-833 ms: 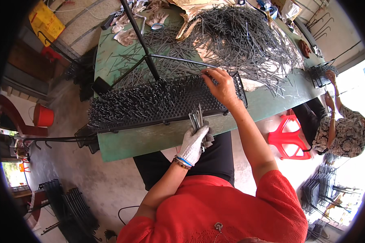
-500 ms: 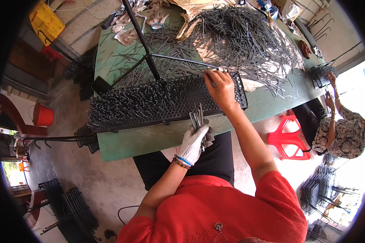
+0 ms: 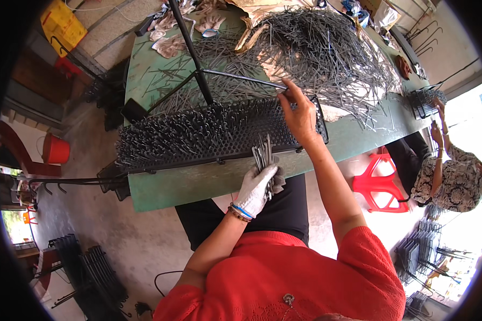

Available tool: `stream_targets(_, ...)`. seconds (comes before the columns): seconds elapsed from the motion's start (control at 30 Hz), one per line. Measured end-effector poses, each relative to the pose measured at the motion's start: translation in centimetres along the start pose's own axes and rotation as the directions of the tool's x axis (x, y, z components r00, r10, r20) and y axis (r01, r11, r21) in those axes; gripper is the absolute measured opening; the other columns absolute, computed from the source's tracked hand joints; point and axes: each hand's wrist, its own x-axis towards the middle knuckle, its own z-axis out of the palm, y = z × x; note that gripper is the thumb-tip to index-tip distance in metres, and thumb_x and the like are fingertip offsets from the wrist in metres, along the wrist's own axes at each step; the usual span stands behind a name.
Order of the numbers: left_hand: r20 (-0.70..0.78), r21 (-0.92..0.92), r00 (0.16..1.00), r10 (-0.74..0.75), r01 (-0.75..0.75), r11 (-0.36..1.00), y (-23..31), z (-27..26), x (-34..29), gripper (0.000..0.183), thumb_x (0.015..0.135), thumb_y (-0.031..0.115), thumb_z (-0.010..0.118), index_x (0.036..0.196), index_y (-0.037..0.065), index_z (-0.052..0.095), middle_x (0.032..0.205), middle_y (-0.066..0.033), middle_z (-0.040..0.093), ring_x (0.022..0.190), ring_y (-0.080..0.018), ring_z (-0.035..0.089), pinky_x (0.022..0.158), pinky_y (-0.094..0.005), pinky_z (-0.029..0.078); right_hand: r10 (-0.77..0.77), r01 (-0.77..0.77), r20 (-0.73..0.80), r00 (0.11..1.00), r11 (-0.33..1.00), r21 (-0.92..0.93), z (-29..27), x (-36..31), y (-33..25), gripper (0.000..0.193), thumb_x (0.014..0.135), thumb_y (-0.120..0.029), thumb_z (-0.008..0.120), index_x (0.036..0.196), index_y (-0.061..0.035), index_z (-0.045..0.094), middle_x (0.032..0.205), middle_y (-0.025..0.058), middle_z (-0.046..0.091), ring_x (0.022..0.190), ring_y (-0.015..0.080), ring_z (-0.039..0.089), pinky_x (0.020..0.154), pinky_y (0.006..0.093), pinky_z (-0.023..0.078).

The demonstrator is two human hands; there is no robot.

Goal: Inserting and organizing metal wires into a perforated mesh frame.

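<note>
My left hand (image 3: 258,190), in a white work glove, is wrapped round a bundle of thin grey metal rods (image 3: 262,153), their ends pointing up and away. It is just in front of a long black rack (image 3: 270,124) full of round holes. Many rods stand upright in the rack's left and middle parts, while holes show bare toward the right. My right hand (image 3: 300,115), bare, is over the rack's right end, with thumb and forefinger curled toward each other beside the slanting bar (image 3: 241,78) of the rack's black frame. Anything between those fingertips is too small to make out.
A big heap of loose rods (image 3: 316,48) covers the far side of the green table (image 3: 160,192). Worn gloves (image 3: 168,46) lie at the far left. On the right, another person (image 3: 450,182) works at a smaller rack (image 3: 424,101) near a red stool (image 3: 377,182).
My right hand has moved slightly right, its thumb and forefinger a little further apart. My left hand still grips the rods in nearly the same place.
</note>
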Motion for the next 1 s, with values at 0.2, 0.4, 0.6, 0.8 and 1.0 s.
stream_targets(0.2, -0.014, -0.032, 1.0, -0.009, 0.008, 0.999, 0.4, 0.1, 0.1, 0.019, 0.092, 0.018, 0.059, 0.105, 0.004, 0.058, 0.085, -0.0083, 0.066, 0.065, -0.0128, 0.064, 0.053, -0.0241, 0.053, -0.12, 0.122, 0.023, 0.993, 0.987, -0.101, -0.4, 0.2, 0.5, 0.036, 0.084, -0.007, 0.067, 0.119, -0.0109, 0.06, 0.085, 0.01, 0.068, 0.079, 0.0211, 0.066, 0.073, 0.0317, 0.051)
stream_targets(0.4, -0.011, 0.062, 1.0, -0.019, 0.02, 0.998, 0.6, 0.4, 0.1, 0.018, 0.091, 0.02, 0.06, 0.102, 0.005, 0.058, 0.084, -0.0083, 0.065, 0.063, -0.0126, 0.063, 0.052, -0.0233, 0.051, -0.145, 0.145, 0.009, 0.989, 0.982, -0.121, -0.3, 0.3, 0.6, 0.036, 0.082, -0.008, 0.068, 0.118, -0.0106, 0.061, 0.085, 0.0086, 0.068, 0.077, 0.0209, 0.064, 0.073, 0.0321, 0.049)
stream_targets(0.6, 0.019, 0.066, 0.999, -0.049, 0.048, 0.997, 0.7, 0.3, 0.1, 0.019, 0.09, 0.019, 0.061, 0.102, 0.005, 0.058, 0.081, -0.0069, 0.064, 0.062, -0.012, 0.061, 0.051, -0.0235, 0.05, -0.227, 0.227, 0.009, 0.974, 0.966, -0.126, 0.1, 0.2, 1.0, 0.035, 0.082, -0.009, 0.069, 0.116, -0.0102, 0.062, 0.084, 0.008, 0.068, 0.075, 0.0208, 0.064, 0.073, 0.0324, 0.046)
stream_targets(0.8, -0.027, 0.012, 0.999, -0.039, 0.039, 0.999, 0.6, 0.4, 0.0, 0.021, 0.09, 0.019, 0.061, 0.103, 0.003, 0.058, 0.084, -0.0081, 0.065, 0.064, -0.013, 0.062, 0.053, -0.0245, 0.052, -0.409, 0.416, 0.081, 0.909, 0.878, -0.236, -0.2, 0.4, 1.6, 0.025, 0.081, -0.011, 0.067, 0.106, -0.0097, 0.066, 0.095, 0.0066, 0.064, 0.085, 0.0231, 0.06, 0.075, 0.0345, 0.042)
stream_targets(1.0, -0.01, 0.035, 1.0, -0.022, 0.022, 0.999, 0.6, 0.0, 0.1, 0.019, 0.091, 0.02, 0.06, 0.101, 0.003, 0.059, 0.084, -0.0074, 0.066, 0.066, -0.0138, 0.064, 0.053, -0.0251, 0.053, -0.329, 0.36, 0.158, 0.931, 0.902, -0.24, -0.8, -0.2, 0.7, 0.021, 0.082, -0.008, 0.067, 0.103, -0.0074, 0.068, 0.105, 0.0078, 0.061, 0.093, 0.0261, 0.057, 0.08, 0.036, 0.042)
